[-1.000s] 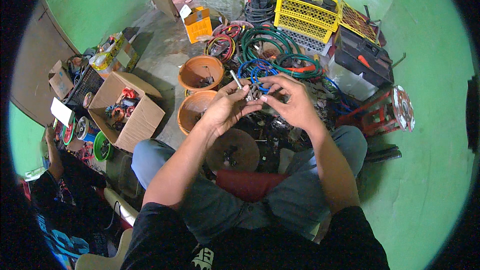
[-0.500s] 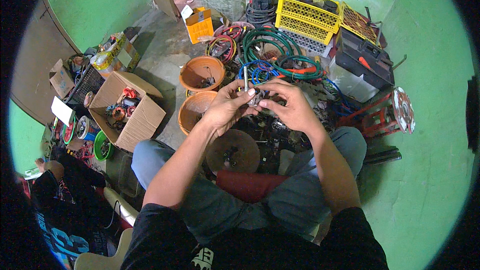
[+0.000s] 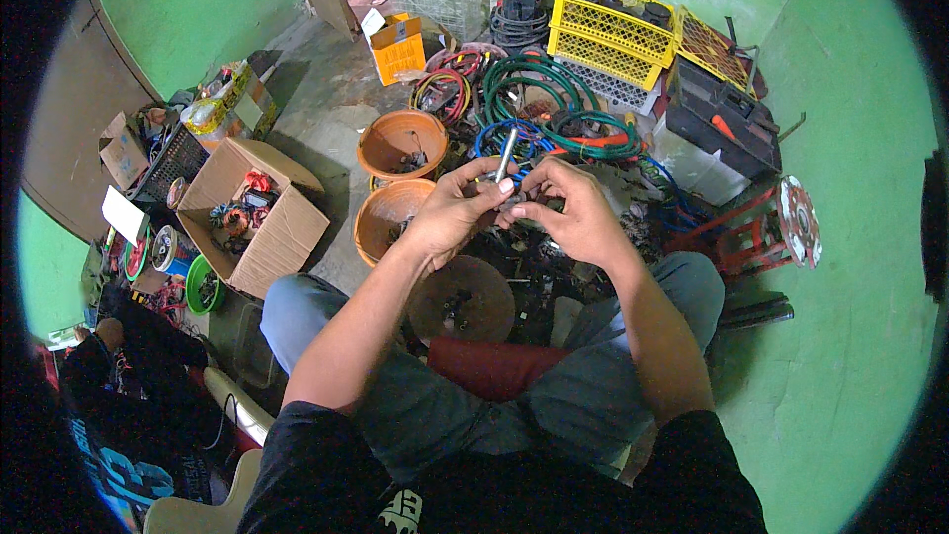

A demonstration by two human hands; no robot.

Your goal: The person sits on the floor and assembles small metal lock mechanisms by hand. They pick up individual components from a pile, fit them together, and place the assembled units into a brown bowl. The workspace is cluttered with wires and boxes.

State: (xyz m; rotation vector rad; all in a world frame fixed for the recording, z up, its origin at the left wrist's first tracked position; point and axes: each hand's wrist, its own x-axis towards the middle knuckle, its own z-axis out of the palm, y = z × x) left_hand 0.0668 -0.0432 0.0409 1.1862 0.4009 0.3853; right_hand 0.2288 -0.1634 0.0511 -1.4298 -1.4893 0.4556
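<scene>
Both hands meet in front of me above the cluttered floor. My left hand [image 3: 463, 206] is closed, with a slim silvery metal rod [image 3: 507, 151] pinched between thumb and fingers, its top pointing up and slightly right. Fingers of my right hand [image 3: 565, 200] are curled together on a small grey part [image 3: 514, 202] by the rod's lower end; the fingers hide most of it, so its kind cannot be made out. Below the hands stands a round brown pan [image 3: 462, 321] with small dark bits in it.
Two orange bowls [image 3: 362, 143] stand left of my hands. Coiled green hoses [image 3: 509, 79] lie beyond, near yellow crates [image 3: 608, 40]. An open cardboard box [image 3: 287, 242] holds motor parts. A red metal stand [image 3: 751, 237] is at right. Another person [image 3: 138, 405] sits at lower left.
The metal rod has tipped from nearly upright to leaning right. My right-hand fingers have drawn in closer around the small grey part, which now shows less.
</scene>
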